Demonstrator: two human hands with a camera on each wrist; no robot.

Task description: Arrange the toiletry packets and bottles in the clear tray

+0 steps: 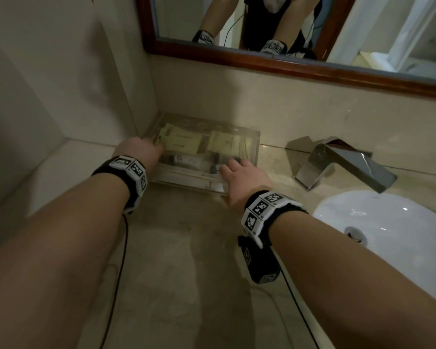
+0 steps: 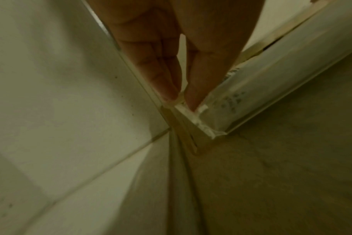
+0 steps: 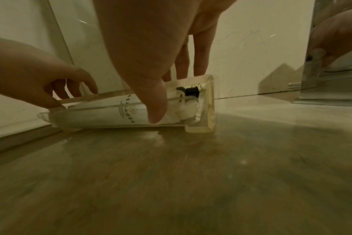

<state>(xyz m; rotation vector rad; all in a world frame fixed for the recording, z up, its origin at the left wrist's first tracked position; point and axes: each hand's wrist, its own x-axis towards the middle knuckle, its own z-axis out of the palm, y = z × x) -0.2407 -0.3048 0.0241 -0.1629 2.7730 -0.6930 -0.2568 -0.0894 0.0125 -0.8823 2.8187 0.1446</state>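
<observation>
Clear tray [image 1: 256, 149] holds pale yellow packets [image 1: 180, 143] (black-capped white bottle [image 1: 186, 161]).

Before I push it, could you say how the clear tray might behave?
Thick clear walls suggest the tray is stiff and probably heavy for its size. The glossy counter may let it slide easily. The bottle lying inside could roll.

The left grip [image 2: 177, 39] pinches the clear tray [image 2: 271, 89] at its corner, fingertips [image 2: 169, 90] outside, thumb [image 2: 197, 95] on the rim, by the bench [image 2: 281, 174] and tiled wall [image 2: 60, 95].
</observation>
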